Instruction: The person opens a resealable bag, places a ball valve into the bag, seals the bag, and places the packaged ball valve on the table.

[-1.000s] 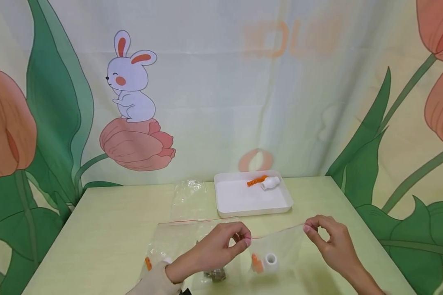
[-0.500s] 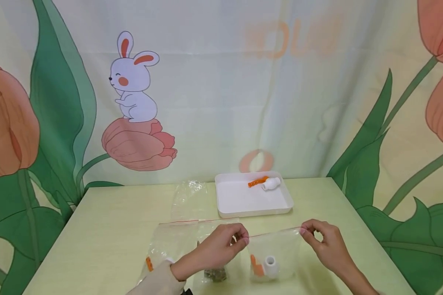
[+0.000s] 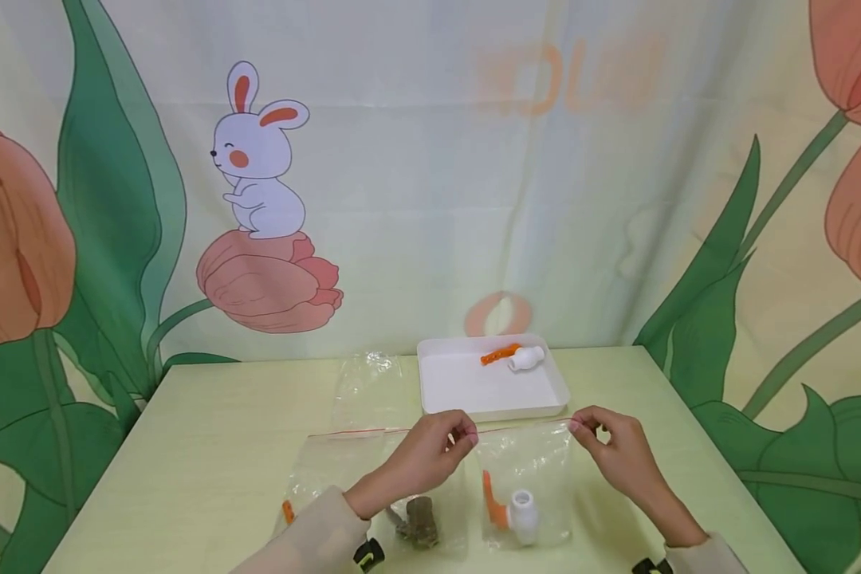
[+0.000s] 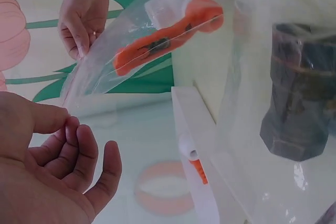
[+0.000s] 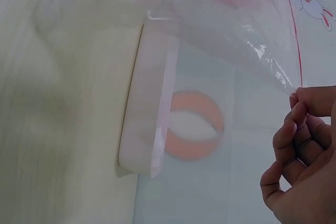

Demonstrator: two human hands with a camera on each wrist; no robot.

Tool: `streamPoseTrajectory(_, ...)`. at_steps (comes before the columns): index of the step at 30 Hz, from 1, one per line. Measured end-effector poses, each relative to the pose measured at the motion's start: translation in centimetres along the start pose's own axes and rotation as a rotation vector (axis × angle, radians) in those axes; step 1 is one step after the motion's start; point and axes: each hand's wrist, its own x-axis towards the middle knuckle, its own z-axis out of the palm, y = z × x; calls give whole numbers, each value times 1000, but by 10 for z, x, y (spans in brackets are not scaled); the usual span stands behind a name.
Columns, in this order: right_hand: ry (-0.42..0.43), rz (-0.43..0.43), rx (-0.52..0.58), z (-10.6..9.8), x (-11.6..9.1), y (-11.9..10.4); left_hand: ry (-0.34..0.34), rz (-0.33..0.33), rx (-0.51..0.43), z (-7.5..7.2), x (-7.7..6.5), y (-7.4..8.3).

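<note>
Both hands hold a clear zip bag (image 3: 548, 466) by the ends of its red-lined top edge. The left hand (image 3: 430, 450) pinches the left corner between thumb and forefinger, and the right hand (image 3: 620, 450) pinches the right corner. Low inside the bag is a white plastic ball valve (image 3: 524, 514) with an orange lever (image 4: 168, 40). The bag's mouth looks flat along the red line; whether it is sealed I cannot tell. Beside it, under the left forearm, lies another bag with a dark grey valve (image 3: 422, 522).
Behind the hands a white tray (image 3: 466, 391) carries a white valve with an orange lever (image 3: 501, 355). A clear bag (image 3: 369, 391) lies left of the tray. Further left, one more zip bag (image 3: 330, 462) shows an orange piece (image 3: 288, 512), partly covered by the sleeve.
Both hands have moved away from the body and slightly left, raising the bag's top edge in view. The bag is more fully spread, and the valve inside shows more clearly with its lever pointing up.
</note>
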Motion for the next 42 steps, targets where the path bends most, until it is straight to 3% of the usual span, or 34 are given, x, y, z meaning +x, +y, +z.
streamPoseTrajectory(16,-127,123,11,29,27,32,34,-42,98,12,21,-32)
streamPoseTrajectory(25,-189,112,-19,43,38,44,8,-89,146,15,28,-50)
streamPoseTrajectory(42,-232,192,-41,62,47,62,-19,-148,109,18,37,-66)
